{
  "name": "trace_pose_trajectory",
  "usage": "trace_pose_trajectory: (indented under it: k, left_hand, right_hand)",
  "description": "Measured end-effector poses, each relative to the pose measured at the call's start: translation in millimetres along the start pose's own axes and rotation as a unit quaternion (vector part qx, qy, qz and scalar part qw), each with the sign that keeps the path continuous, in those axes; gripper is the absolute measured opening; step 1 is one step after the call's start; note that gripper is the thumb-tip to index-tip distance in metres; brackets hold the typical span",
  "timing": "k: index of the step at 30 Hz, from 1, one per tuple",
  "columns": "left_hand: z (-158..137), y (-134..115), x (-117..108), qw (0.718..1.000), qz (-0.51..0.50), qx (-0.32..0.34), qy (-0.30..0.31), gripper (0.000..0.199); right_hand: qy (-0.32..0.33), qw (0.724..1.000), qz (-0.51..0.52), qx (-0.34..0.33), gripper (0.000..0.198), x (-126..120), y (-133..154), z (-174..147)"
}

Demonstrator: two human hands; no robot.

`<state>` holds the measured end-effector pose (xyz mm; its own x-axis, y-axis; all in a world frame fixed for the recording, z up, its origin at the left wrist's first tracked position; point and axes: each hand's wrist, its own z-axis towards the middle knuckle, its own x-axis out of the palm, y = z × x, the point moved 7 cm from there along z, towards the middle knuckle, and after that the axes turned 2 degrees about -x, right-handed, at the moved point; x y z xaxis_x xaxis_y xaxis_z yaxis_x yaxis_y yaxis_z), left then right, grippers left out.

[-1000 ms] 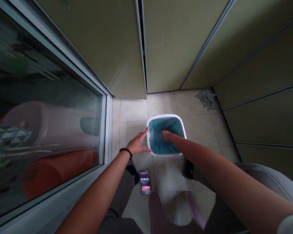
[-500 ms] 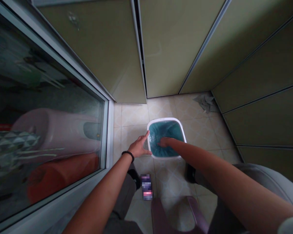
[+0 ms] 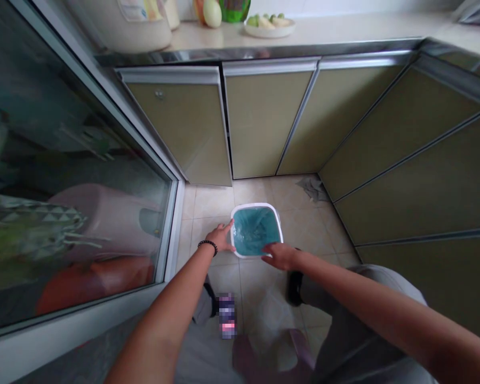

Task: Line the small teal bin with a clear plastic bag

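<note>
A small white-rimmed trash bin (image 3: 257,205), lined with a teal plastic bag (image 3: 260,229), stands on the floor before me. My left hand (image 3: 220,238), with a dark bead bracelet at the wrist, holds the bin's left side. Its thumb and forefinger spread along the rim. At the near right corner, my right hand (image 3: 280,256) reaches over the rim, fingertips above the bag and thumb lower, outside the bin. Its fingers are apart, and nothing shows between them. Folds of the bag cling to the bin's inner walls.
Cabinet doors (image 3: 268,122) stand behind the bin under a counter (image 3: 344,32) holding a plate (image 3: 270,29) of food. A grey cloth (image 3: 314,188) lies at the cabinet corner. A glass door (image 3: 84,176) is at left. Near my feet are a blurred-out item (image 3: 226,316) and a purplish stool (image 3: 248,360).
My right hand has come up out of the bag to the bin's near right rim. My left hand stays on the left rim. The view has tilted up, showing the counter.
</note>
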<state>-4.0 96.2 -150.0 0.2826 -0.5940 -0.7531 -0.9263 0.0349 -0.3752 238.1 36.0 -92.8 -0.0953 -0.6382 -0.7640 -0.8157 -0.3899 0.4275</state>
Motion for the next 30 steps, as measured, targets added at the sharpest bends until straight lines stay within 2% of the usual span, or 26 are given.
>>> trace_pose_trajectory:
  k: [1, 3, 5, 7, 10, 13, 17, 20, 22, 24, 27, 30]
  left_hand:
    - [-5.3, -4.7, -5.6, 1.000, 0.018, -0.006, -0.018, 0.126]
    - [-19.6, -15.7, -17.1, 0.998, 0.027, -0.010, -0.053, 0.101]
    - [-38.3, -29.4, -29.0, 0.996, -0.017, 0.009, -0.088, 0.067]
    - [-60.1, -44.2, -41.9, 0.987, -0.103, 0.037, -0.115, 0.046]
    - [-98.1, -69.8, -70.1, 0.950, -0.256, 0.080, -0.159, 0.056]
    - [-148.4, -102.8, -113.1, 0.886, -0.383, 0.123, -0.232, 0.079]
    - [-234.8, -158.6, -166.2, 0.817, -0.451, 0.187, -0.307, 0.083]
    - [-281.7, -193.1, -199.1, 0.774, -0.445, 0.272, -0.360, 0.087]
    - [-276.2, -200.7, -220.7, 0.763, -0.431, 0.298, -0.378, 0.096]
    - [-238.1, -192.1, -243.1, 0.769, -0.421, 0.286, -0.386, 0.105]
    - [-159.7, -154.6, -268.3, 0.774, -0.425, 0.223, -0.413, 0.105]
    - [-106.9, -124.4, -268.9, 0.791, -0.423, 0.184, -0.402, 0.104]
  right_hand:
    - [-0.023, 1.000, -0.001, 0.005, 0.044, -7.1, -1.3, -14.2]
    - [-0.044, 0.999, 0.020, 0.018, 0.050, -16.4, -6.8, -43.9]
    - [-0.069, 0.994, 0.077, 0.033, 0.051, -23.0, -14.8, -73.7]
    - [-0.097, 0.984, 0.141, 0.039, 0.053, -27.8, -22.0, -99.0]
    - [-0.171, 0.961, 0.210, 0.049, 0.059, -43.5, -29.4, -120.1]
    - [-0.278, 0.916, 0.288, 0.033, 0.071, -85.0, -21.0, -127.6]
    - [-0.400, 0.832, 0.378, -0.074, 0.072, -168.7, 31.0, -155.9]
    - [-0.479, 0.783, 0.364, -0.157, 0.078, -219.9, 75.8, -188.2]
    - [-0.512, 0.768, 0.340, -0.181, 0.087, -240.3, 86.8, -191.6]
    - [-0.507, 0.782, 0.316, -0.178, 0.095, -251.0, 76.3, -169.5]
    - [-0.456, 0.828, 0.301, -0.128, 0.104, -250.7, 29.5, -110.2]
    - [-0.437, 0.847, 0.297, -0.058, 0.108, -238.5, -19.7, -69.8]
